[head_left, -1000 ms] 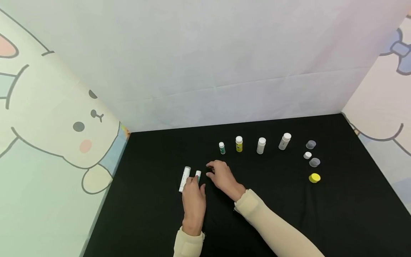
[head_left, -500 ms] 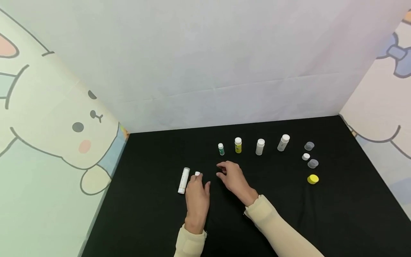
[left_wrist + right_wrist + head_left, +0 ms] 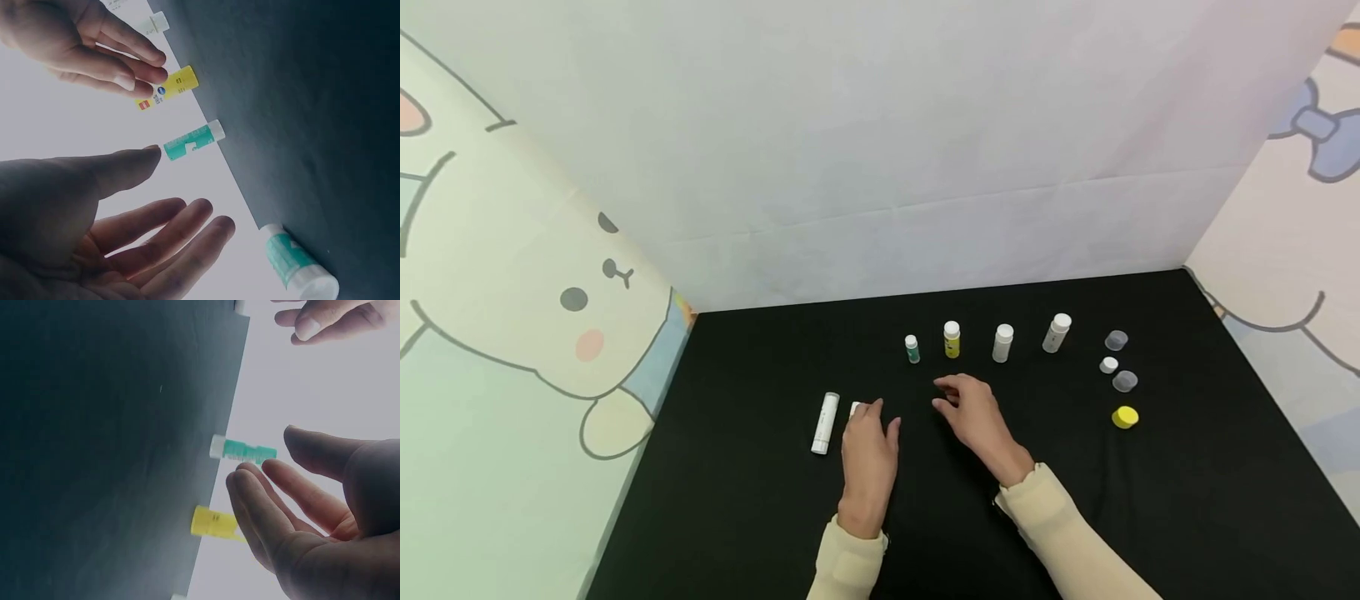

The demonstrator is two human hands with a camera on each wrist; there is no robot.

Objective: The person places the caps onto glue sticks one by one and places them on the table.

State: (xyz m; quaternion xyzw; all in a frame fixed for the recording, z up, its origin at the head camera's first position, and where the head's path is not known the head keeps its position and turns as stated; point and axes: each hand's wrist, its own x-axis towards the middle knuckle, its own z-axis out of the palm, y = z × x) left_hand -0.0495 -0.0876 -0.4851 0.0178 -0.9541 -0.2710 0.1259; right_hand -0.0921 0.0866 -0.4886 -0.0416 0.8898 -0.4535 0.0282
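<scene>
My left hand (image 3: 870,457) is over a small teal-and-white glue stick (image 3: 290,262), whose white end alone shows past the fingers in the head view. In the left wrist view its fingers are relaxed and apart from that stick. Just left of this hand lies a longer white tube (image 3: 824,423). My right hand (image 3: 981,422) hovers over the cloth with loosely bent fingers and nothing in them. Behind it stand a small green glue stick (image 3: 912,349) and a yellow one (image 3: 952,339) with a white top.
Two white tubes (image 3: 1002,342) (image 3: 1056,333) stand farther right in the same row. Beyond them are two clear cups (image 3: 1116,340) (image 3: 1124,382), a small white cap (image 3: 1108,365) and a yellow cap (image 3: 1125,417). A pale wall (image 3: 895,250) rises behind the black cloth (image 3: 760,500).
My right hand has drawn away to the right. My left hand has shifted slightly right, uncovering the long white tube's lower end. The head view has turned a little.
</scene>
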